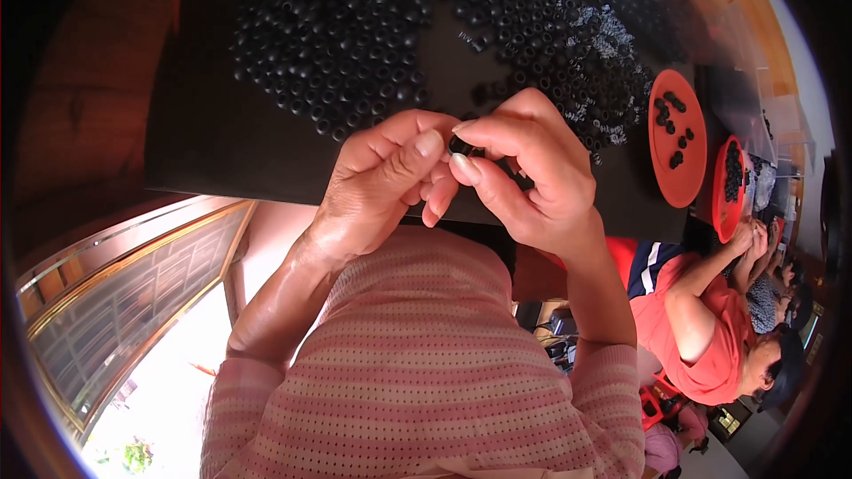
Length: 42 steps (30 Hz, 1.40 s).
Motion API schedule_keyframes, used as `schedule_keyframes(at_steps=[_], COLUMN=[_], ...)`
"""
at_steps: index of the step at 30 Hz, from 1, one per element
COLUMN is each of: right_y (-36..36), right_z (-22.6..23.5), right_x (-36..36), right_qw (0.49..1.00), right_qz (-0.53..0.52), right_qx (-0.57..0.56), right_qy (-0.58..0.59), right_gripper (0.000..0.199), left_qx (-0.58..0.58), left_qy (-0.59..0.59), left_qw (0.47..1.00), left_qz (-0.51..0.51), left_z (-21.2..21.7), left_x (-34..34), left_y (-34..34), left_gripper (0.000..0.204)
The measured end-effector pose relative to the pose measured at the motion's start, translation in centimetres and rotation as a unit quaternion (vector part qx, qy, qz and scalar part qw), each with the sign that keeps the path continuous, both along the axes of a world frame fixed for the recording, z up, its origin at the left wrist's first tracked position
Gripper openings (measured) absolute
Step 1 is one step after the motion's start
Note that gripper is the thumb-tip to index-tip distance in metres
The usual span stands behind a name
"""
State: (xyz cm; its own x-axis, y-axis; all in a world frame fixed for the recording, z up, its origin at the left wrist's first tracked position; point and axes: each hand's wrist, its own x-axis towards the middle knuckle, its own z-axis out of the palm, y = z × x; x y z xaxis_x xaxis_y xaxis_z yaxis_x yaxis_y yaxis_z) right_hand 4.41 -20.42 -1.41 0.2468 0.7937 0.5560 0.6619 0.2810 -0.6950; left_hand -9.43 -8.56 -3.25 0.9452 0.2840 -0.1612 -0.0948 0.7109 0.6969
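Held between thumb and forefinger of the right hand (537, 164): a small black ring (458, 147), above the near part of the dark table (231, 155). Closed in a narrow pinch there; cannot tell about anything more inside the palm. In the left hand (382, 168), half curled, with thumb close to forefinger and tips just beside the ring; cannot tell if touching or gripping it too. Mostly covered by fingertips, this ring. Beyond, many black rings (355, 44), cut off by the upper edge and partly hidden behind the hands; toward the right, white marks (608, 31), too small to make out. Farther right, an orange plate (674, 186) with few black pieces, then a red tray (728, 227) with more, too crowded to count. Beside it, a person in a red shirt (710, 328), seen sideways.
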Motion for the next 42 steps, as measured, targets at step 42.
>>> schedule_keyframes(at_steps=[42], right_y=[2.6], right_z=[1.6], right_x=[-0.5], right_qw=[0.985], right_qz=[0.064], right_qx=[-0.076], right_qy=[0.138], right_gripper=[0.015], left_qx=[0.022], left_qy=[-0.025], left_qw=[0.999], left_qz=[0.030], left_z=[-1.3], left_x=[-0.2], left_y=[0.8], left_gripper=[0.025])
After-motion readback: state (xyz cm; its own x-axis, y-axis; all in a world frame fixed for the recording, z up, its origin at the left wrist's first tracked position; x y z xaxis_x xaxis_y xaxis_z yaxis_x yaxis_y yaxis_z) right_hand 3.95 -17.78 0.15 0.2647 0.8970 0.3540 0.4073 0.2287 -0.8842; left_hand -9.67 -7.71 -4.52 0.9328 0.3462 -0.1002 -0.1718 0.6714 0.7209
